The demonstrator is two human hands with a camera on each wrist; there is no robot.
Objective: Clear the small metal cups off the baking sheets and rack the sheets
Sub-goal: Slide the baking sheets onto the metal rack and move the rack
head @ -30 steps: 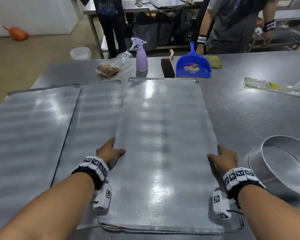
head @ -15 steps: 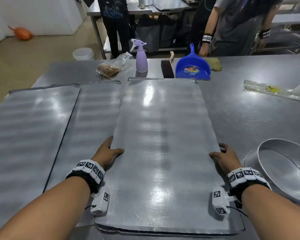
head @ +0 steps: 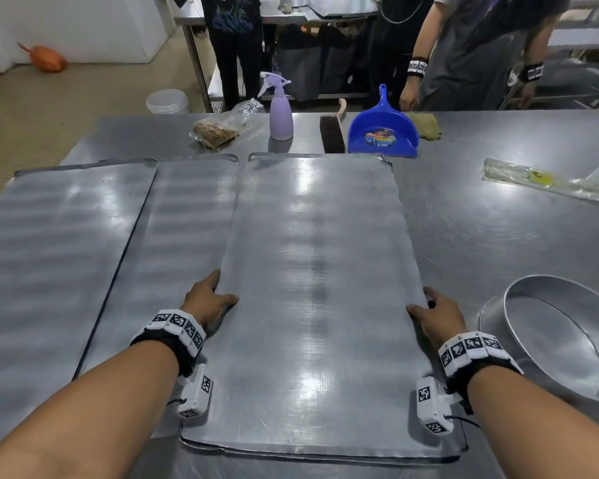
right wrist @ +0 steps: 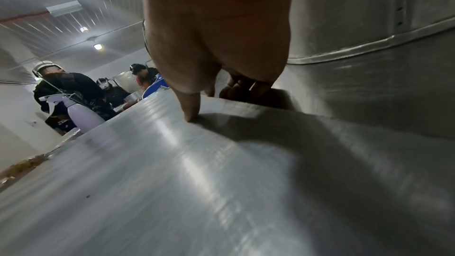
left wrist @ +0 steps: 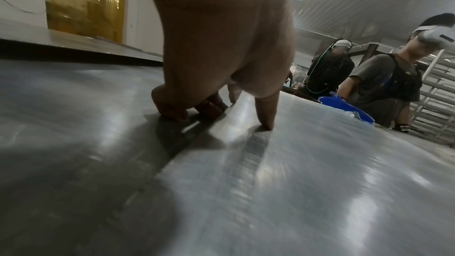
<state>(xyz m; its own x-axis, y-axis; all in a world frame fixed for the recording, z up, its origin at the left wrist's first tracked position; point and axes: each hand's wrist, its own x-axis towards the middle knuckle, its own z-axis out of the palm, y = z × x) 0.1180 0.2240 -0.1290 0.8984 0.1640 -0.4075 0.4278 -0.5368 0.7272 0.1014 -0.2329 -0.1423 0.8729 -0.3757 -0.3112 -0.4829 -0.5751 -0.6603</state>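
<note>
A bare baking sheet (head: 319,288) lies lengthwise in front of me, partly over a second sheet (head: 187,229); a third sheet (head: 56,243) lies at the left. My left hand (head: 206,299) grips the top sheet's left edge, thumb on top (left wrist: 264,112), fingers curled under (left wrist: 172,108). My right hand (head: 433,314) grips its right edge the same way, thumb on the sheet (right wrist: 191,108), fingers tucked below (right wrist: 243,89). No small metal cups show on the sheets.
A large round metal pan (head: 564,337) stands just right of my right hand. At the table's far edge are a lilac spray bottle (head: 280,112), a brush (head: 332,131), a blue dustpan (head: 382,131) and a bag of crumbs (head: 218,129). Plastic wrap (head: 547,179) lies far right. People stand beyond.
Both hands have taken a firmer hold on the sheet's side edges and the sheet has slid slightly toward me. The view has tilted a little.
</note>
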